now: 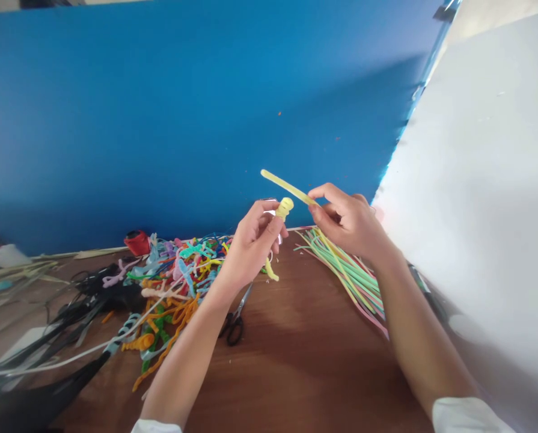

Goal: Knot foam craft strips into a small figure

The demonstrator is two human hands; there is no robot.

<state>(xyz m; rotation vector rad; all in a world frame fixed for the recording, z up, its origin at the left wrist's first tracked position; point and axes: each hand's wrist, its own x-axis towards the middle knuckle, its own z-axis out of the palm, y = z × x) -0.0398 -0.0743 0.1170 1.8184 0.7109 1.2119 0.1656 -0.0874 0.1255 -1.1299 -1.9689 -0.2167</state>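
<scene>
Twists (187, 264) of many colours, too tangled to count, lie at left; one pair of scissors (237, 317) rests beside them; the left hand (257, 236) pinches one yellow coil (285, 208); the right hand (344, 219) grips one yellow strip (284, 186), near a bundle of pastel strips (354, 276), uncountable.

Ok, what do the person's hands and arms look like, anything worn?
The left hand and right hand are ungloved, with no watch visible. The forearms are bare down to white sleeves at the picture's bottom edge.

Head-worn view, facing forward, downward, near tabletop (287, 367)
</scene>
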